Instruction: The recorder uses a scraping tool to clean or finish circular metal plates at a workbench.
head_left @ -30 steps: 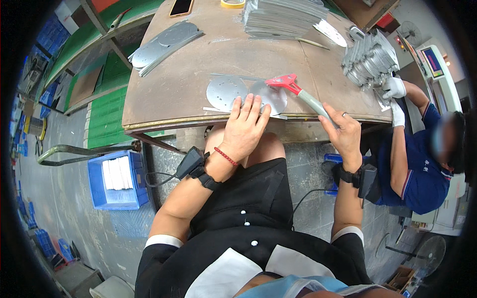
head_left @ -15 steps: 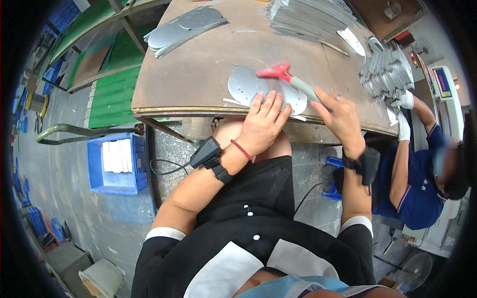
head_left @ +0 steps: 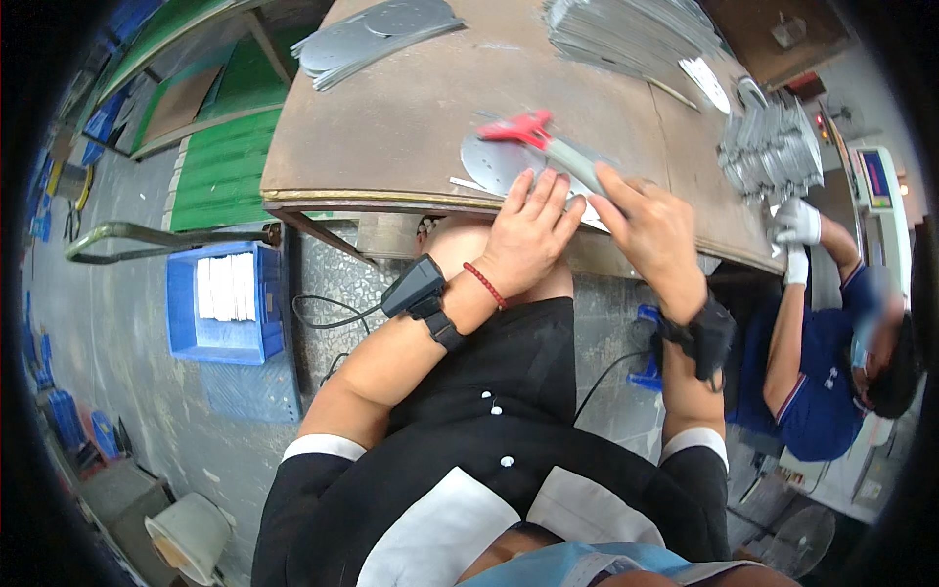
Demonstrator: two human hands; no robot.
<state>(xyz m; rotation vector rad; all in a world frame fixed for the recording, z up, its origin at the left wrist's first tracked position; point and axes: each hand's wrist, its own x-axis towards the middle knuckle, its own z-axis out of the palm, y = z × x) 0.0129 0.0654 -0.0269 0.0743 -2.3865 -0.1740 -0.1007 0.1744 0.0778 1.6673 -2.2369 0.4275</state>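
Note:
A grey metal plate [head_left: 487, 164] with small holes and rounded edges lies at the table's front edge. My left hand [head_left: 533, 230] presses on its near part with the fingers stretched out flat, holding nothing. In my right hand [head_left: 653, 230] is a hammer [head_left: 577, 164] with a red head and a grey handle, gripped by the handle. Its head, slightly blurred, is over the plate's far side; whether it touches the plate I cannot tell. My left fingers and the hammer hide part of the plate.
Stacked metal plates lie on the table [head_left: 391, 147]: a small pile [head_left: 377, 34] at far left, a big pile [head_left: 626, 34] at far right. Metal parts [head_left: 768, 152] stand at the right, near a gloved co-worker [head_left: 827, 382]. A blue crate [head_left: 225, 338] stands left on the floor.
The view has shifted a little, so the table sits higher. The hammer's head has moved slightly left and up relative to the plate; my left hand remains on the plate.

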